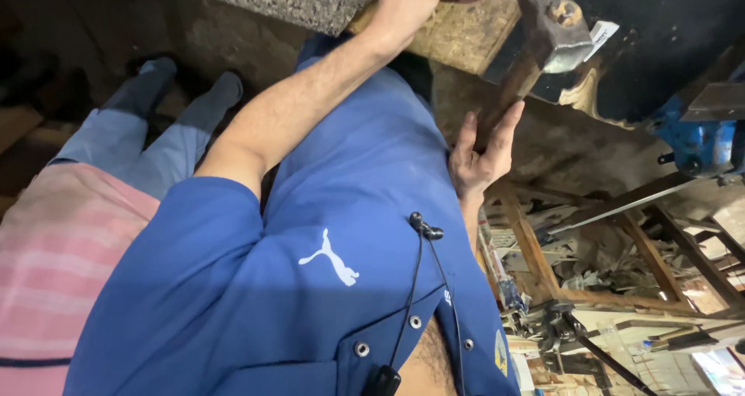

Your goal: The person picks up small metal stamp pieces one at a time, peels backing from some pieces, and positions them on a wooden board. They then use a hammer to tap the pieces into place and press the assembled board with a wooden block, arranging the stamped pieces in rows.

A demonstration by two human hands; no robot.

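Two hands are on the work here, both yours. Your right hand (pixel 479 154) curls loosely round the lower end of a hammer (pixel 543 35), fingers half spread along its worn brown wooden handle. The grey steel head sits up near the top edge, square-faced, with a rusty bolt or wedge showing in it. It lies against a dark curved panel (pixel 667 39) beside a chipboard block (pixel 458 31). Your left hand (pixel 407 0) reaches up onto that block; the frame's edge cuts off its fingers, so I cannot tell whether it grips anything. Your blue shirt (pixel 334 249) hides most of the floor. A blue vise (pixel 702 144) sits right, partly cropped.
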